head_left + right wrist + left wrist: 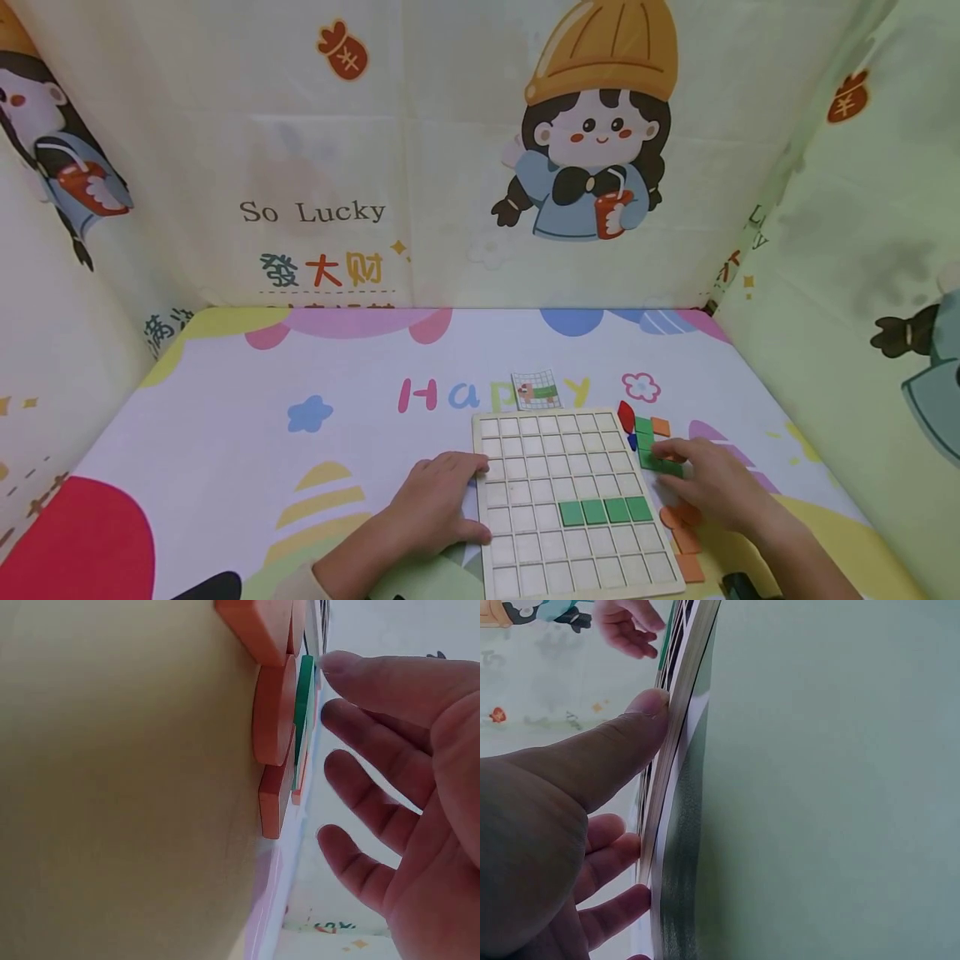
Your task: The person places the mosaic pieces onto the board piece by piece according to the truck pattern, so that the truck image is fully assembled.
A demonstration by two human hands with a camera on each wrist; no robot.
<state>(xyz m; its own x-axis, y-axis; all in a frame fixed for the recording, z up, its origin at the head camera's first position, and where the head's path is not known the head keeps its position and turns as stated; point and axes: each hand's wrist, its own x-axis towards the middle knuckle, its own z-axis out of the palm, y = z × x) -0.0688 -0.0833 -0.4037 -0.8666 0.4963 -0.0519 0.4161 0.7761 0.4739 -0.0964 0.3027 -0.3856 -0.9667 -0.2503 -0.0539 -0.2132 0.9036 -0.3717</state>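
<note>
The left hand (444, 504) rests at the left edge of a pale wooden grid board (525, 550), thumb and index finger spread along the rim. In the left wrist view its thumb (634, 727) touches the board's side. A row of several green square tiles (593, 512) lies in the grid, right of its middle. Over the loose green tiles (643, 437) at the board's right side hovers the right hand (716, 483). Its fingers (375, 735) are loosely bent, with nothing between them in the right wrist view.
A picture card (536, 390) lies behind the board. Beside the board's right rim are a red leaf-shaped piece (626, 417), a small blue piece (632, 442), an orange square (660, 427) and several orange pieces (686, 540) nearer the front. Printed cloth walls (442, 167) surround the table.
</note>
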